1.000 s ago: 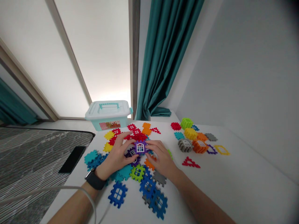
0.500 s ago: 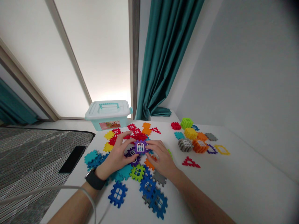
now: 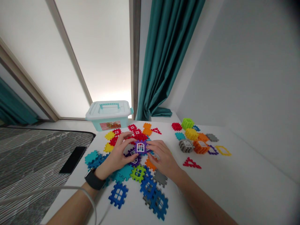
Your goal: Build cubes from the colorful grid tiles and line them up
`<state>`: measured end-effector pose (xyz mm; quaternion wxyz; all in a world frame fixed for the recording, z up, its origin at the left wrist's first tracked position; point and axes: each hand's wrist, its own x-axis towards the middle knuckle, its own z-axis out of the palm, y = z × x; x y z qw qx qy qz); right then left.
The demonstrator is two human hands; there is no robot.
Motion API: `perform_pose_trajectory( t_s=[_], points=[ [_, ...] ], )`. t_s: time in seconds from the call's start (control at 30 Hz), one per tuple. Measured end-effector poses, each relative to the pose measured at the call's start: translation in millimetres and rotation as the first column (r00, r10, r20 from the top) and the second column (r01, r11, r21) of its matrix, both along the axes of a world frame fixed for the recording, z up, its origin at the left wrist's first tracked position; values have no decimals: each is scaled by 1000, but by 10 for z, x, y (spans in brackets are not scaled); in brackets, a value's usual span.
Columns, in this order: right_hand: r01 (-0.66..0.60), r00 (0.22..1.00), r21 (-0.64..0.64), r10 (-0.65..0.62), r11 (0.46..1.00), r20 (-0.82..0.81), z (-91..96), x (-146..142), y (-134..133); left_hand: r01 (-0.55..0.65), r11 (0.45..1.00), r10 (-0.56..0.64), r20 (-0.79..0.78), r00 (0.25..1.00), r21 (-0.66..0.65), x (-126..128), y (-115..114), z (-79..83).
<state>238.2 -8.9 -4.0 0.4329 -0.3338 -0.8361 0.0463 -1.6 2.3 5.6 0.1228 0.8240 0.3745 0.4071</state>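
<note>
Purple window block (image 3: 140, 147) gripped between left hand (image 3: 114, 155) and right hand (image 3: 162, 157); light stiff plastic, best held by notched edges (image 3: 140, 141).

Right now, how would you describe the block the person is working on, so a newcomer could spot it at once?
Start at the pale turquoise storage box on the far edge of the white table, then come down into the spread of plastic waffle blocks. Between the left hand and right hand sits the purple window block, with a white arched window, just above a second purple window piece.
</note>
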Motion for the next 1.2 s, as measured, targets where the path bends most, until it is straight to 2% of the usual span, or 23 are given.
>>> perform_pose_trajectory(
  t_s=[0.4,0.53,0.63,0.73,0.8,0.87,1.07,1.2],
  points=[
    [-24,999,96,19,995,50,25,26,-7,35,995,-30,53,998,-96,1,3,13],
    [-13,999,19,14,1000,-40,20,-12,-24,67,984,-62,34,997,-168,10,21,-6],
    [40,987,-135,-60,990,-148,16,-74,-41,105,974,-96,52,994,-202,28,27,-17],
    [62,955,-396,-169,916,-242,4,-130,-40,125,966,-102,113,988,-225,46,37,-24],
    [8,929,-565,-215,825,-301,-14,-150,-27,129,958,-90,157,983,-257,55,47,-26],
    [-86,901,-665,-228,742,-370,-33,-156,-11,139,943,-81,198,977,-303,65,55,-23],
    [-288,820,-778,-275,558,-502,-6,-148,-1,208,864,-69,300,952,-459,91,40,10],
    [-349,791,-780,-283,520,-543,33,-145,-22,223,844,-59,329,943,-488,95,18,29]
  ],
)
